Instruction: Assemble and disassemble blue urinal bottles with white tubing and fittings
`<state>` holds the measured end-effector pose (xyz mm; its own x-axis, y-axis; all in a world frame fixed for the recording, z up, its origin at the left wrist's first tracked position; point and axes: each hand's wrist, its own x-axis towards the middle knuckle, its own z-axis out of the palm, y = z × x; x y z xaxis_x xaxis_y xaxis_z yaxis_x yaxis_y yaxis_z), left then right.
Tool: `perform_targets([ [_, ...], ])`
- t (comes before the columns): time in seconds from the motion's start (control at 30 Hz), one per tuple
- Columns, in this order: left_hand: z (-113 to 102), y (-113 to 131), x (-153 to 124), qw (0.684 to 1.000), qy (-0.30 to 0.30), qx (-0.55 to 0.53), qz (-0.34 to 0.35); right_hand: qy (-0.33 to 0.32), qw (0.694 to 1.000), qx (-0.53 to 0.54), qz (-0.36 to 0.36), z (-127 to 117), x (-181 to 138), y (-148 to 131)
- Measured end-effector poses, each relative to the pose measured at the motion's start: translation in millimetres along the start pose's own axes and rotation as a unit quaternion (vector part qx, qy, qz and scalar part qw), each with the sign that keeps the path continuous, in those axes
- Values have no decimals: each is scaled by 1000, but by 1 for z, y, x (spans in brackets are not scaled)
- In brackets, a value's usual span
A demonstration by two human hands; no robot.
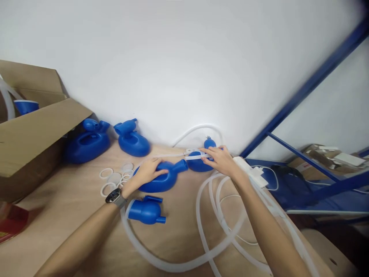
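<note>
My left hand [147, 172] lies on top of a blue plastic bottle-shaped vessel [163, 179] lying on the wooden table [72, 215], its fingers curled over the body. My right hand [220, 159] reaches to another blue vessel [198, 161] by the wall and pinches a clear tube [196, 156] running across it. A smaller blue piece with a short spout [147, 211] lies just in front of my left wrist, which wears a watch [114, 197].
Two more blue vessels [88, 141] [132, 139] sit at the back left beside an open cardboard box [34, 134]. White rings [115, 177] lie near them. Long clear tubing [219, 231] loops across the table's right part. A white power strip [249, 169] and blue shelving [302, 157] stand at right.
</note>
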<state>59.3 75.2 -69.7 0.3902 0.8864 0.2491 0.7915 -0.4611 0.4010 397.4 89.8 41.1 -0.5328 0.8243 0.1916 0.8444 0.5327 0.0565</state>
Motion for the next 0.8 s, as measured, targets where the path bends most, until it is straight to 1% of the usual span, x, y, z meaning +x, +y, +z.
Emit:
perform_targets([
  [0.1, -3, -8, -3, 1000, 4, -18, 20, -21, 999, 1, -50, 2, 1, 7],
  [0.2, -2, -10, -4, 999, 12, -25, 20, -34, 997, 5, -75, 8, -3, 8],
  [0.37, -1, -6, -7, 999, 21, -28, 15, -26, 998, 0, -60, 22, -15, 7],
  [0.5, -4, -3, -9, 999, 19, -29, 22, -8, 999, -27, -44, 36, -16, -8],
  [0.6, -11, 0, -12, 999, 13, -19, 48, 22, 999, -39, -10, 50, -12, -24],
  [0.7, -27, 5, -21, 995, 17, -5, 101, 81, 995, 9, 57, 66, -11, -29],
  [0.73, -35, 5, -26, 994, 14, -3, 108, 108, 990, 35, 86, 70, -13, -29],
  [0.8, -51, 1, -42, 996, -5, 11, 86, 166, 972, 81, 143, 76, -20, -26],
])
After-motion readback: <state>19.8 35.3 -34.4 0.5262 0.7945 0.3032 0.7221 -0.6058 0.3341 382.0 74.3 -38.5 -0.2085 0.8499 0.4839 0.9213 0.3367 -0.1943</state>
